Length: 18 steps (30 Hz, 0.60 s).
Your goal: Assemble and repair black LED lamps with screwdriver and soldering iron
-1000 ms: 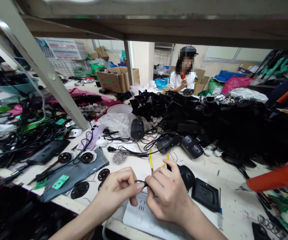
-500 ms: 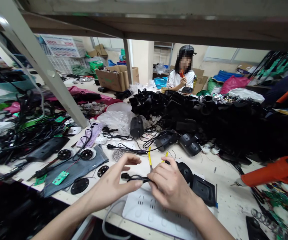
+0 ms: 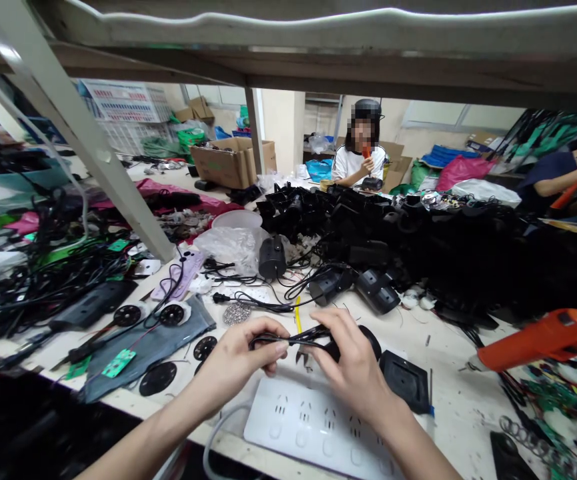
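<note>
head view: low in the middle of the frame, the left hand [image 3: 241, 360] is pinching a thin black cable [image 3: 288, 339] between thumb and fingertips, and the right hand [image 3: 351, 370] is closing around the same cable just to its right — the two hands are nearly touching, with the cable running across between them above a white power strip [image 3: 308, 430] that is lying at the bottom centre on the workbench [image 3: 453, 407]. a black rounded housing [image 3: 371, 340] is sitting right behind the right hand, and a flat black square part [image 3: 404, 381] is lying just beside it to the right. yellow-handled pliers [image 3: 297, 320] are showing just above the cable. to the left of the hands, black discs [image 3: 158, 378] are resting on a grey sheet next to a small green circuit board [image 3: 118, 362]. an orange tool [image 3: 543, 340] is lying at the right edge. a big heap of black parts [image 3: 448, 247] is filling the centre right — behind it, in the upper middle, a person in a white shirt [image 3: 358, 163] is sitting, and another person's arm [image 3: 561, 177] is showing at the upper right.
</note>
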Each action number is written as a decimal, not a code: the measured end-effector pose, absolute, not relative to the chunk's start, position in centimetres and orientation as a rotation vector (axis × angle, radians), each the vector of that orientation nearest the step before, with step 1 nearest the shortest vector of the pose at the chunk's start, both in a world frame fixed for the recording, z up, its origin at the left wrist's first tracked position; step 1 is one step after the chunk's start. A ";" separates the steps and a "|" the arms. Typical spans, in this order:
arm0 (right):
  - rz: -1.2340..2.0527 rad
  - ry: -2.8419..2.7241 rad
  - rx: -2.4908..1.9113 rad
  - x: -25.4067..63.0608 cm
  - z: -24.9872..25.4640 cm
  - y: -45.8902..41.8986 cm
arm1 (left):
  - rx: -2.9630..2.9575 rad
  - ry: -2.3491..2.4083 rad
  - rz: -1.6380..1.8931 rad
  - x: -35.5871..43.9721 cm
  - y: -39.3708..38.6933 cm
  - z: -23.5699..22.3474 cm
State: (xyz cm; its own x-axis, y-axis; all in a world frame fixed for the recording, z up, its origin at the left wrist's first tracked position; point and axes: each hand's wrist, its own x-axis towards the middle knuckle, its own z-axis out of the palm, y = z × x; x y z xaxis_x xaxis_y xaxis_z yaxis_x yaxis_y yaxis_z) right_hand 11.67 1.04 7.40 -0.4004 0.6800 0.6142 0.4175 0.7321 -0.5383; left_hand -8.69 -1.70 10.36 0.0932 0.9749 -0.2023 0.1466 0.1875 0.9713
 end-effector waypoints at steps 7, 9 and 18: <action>0.597 -2.094 -0.611 11.1 6.1 1.5 | 0.898 1.250 0.818 -7.6 -3.1 10.3; 0.628 -2.111 -0.591 11.1 6.2 1.4 | 0.760 1.209 0.848 -7.4 -3.7 9.8; 0.370 -2.216 -0.630 11.1 6.5 -2.6 | 0.357 1.219 0.961 -6.5 -6.0 6.7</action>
State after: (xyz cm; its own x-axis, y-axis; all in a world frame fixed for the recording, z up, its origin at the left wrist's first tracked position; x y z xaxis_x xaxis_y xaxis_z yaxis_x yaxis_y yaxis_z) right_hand 11.11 -2.56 6.52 -0.5671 0.5485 0.6144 0.3190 0.8340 -0.4502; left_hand -6.49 -6.02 6.65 0.0295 0.7786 -0.6269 -0.4280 0.5766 0.6959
